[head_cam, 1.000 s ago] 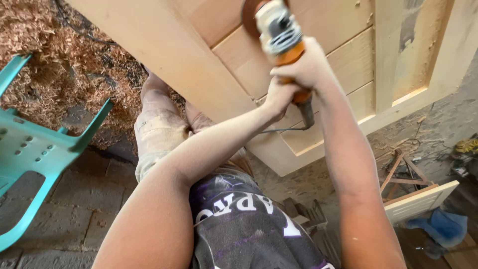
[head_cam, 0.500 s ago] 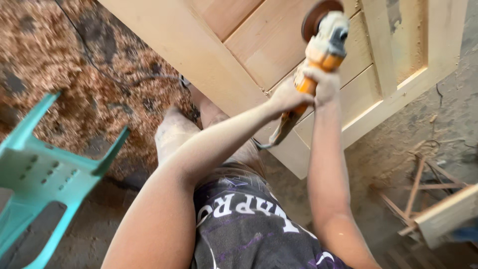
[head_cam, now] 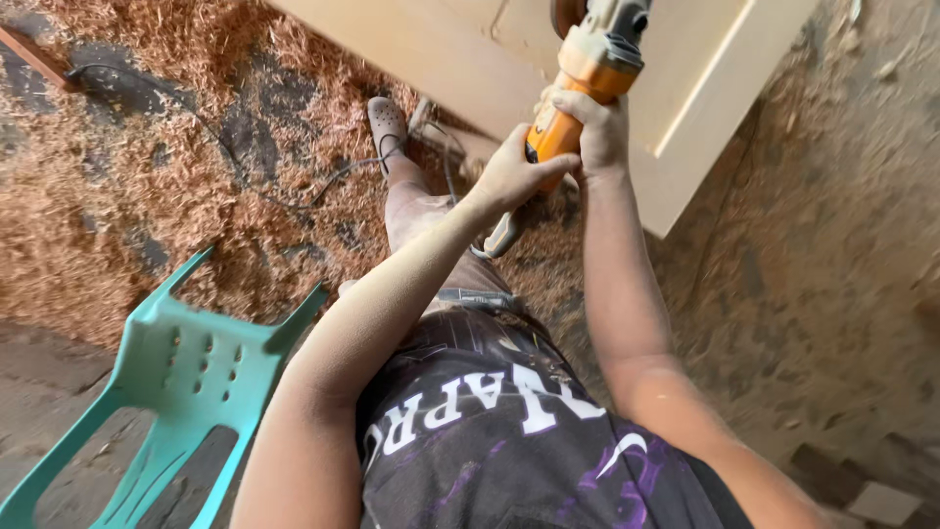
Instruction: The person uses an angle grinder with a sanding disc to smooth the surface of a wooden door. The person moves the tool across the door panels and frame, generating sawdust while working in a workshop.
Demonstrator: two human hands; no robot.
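From the head view, my left hand (head_cam: pixel 509 176) and right hand (head_cam: pixel 595 127) both clench the orange angle grinder (head_cam: pixel 578 88), its disc against the pale wooden door (head_cam: pixel 685 108). A turquoise plastic chair (head_cam: pixel 186 382) lies well left of the grinder, on the sawdust-covered floor (head_cam: pixel 147 196).

The grinder (head_cam: pixel 578 88) at top centre has an orange plastic body, smooth and slightly glossy, with a dull grey metal head. The door (head_cam: pixel 490 49) along the top is pale bare wood, matt and smooth-sanded. The chair (head_cam: pixel 186 392) at lower left is teal moulded plastic, faintly shiny and dusty. The shirt (head_cam: pixel 509 451) at bottom centre is dark printed cloth, matt. Rough reddish-brown shavings (head_cam: pixel 117 176) cover the upper left; the floor (head_cam: pixel 842 294) on the right looks gritty and dull.
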